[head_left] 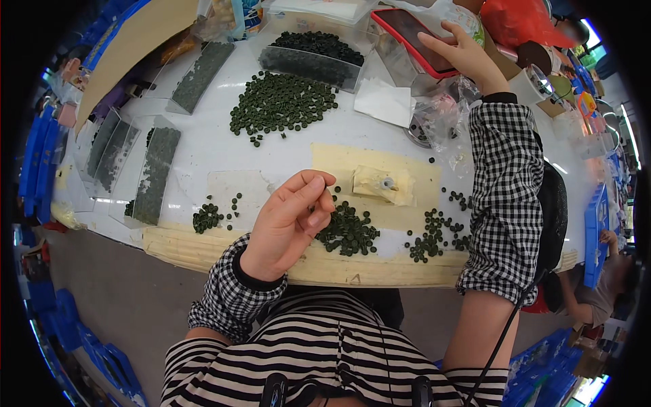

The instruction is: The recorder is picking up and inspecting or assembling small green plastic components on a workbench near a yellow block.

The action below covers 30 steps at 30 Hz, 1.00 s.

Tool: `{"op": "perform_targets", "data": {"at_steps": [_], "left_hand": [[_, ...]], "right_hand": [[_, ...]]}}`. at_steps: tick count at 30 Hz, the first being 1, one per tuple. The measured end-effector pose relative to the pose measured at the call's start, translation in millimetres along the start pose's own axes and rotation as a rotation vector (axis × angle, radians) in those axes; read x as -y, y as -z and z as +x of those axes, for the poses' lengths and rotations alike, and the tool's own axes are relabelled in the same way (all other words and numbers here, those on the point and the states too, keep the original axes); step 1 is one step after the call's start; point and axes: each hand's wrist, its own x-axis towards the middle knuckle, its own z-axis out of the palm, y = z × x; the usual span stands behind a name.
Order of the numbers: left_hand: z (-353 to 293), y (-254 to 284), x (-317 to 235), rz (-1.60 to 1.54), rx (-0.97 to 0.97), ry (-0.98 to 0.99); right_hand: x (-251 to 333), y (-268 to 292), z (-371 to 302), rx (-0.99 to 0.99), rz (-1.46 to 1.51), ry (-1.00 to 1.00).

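My left hand [288, 224] hovers over the near side of the table, thumb and fingers pinched together. Whatever it may hold is too small or hidden to make out. Below its fingertips lies a heap of small dark green round parts [349, 230]. Stretched to the far right, my right hand [464, 57] has its fingers spread at a smartphone in a red case [413, 41]; one fingertip is at the screen, though contact cannot be told. Between my arms sits a small block wrapped in cream tape [383, 184], with a metal tube end on top.
A larger heap of green parts [281, 102] spreads before a clear bin of dark parts [312, 55]. More clear bins [157, 176] stand at left. White tissue [383, 102] and a plastic bag [447, 125] lie near my right sleeve. Yellowish padding [339, 268] lines the table's front edge.
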Motion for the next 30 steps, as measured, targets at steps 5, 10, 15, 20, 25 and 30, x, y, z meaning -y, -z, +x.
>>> {"op": "perform_targets", "data": {"at_steps": [5,10,15,20,25,30], "left_hand": [[0.4,-0.2,0.5,-0.001,-0.009,0.006],[0.1,0.4,0.8,-0.004,-0.01,0.005],[-0.6,3.0,2.4,-0.007,-0.044,-0.027],[-1.2,5.8,2.6,-0.022,-0.051,-0.044],[-1.6,3.7,1.6,-0.027,-0.014,-0.032],[-1.1,2.2,1.8,-0.022,0.029,-0.012]], "right_hand": [[-8.9,13.2,-6.4,0.019,0.019,-0.101],[-10.0,18.3,-15.1,0.03,0.17,-0.155],[-11.3,21.3,-10.5,-0.093,0.16,-0.098],[25.5,28.8,-20.3,-0.366,0.369,0.145],[128.5,23.4,-97.6,-0.448,0.5,0.222],[127.4,33.0,-147.7,-0.343,0.361,0.375]]}}
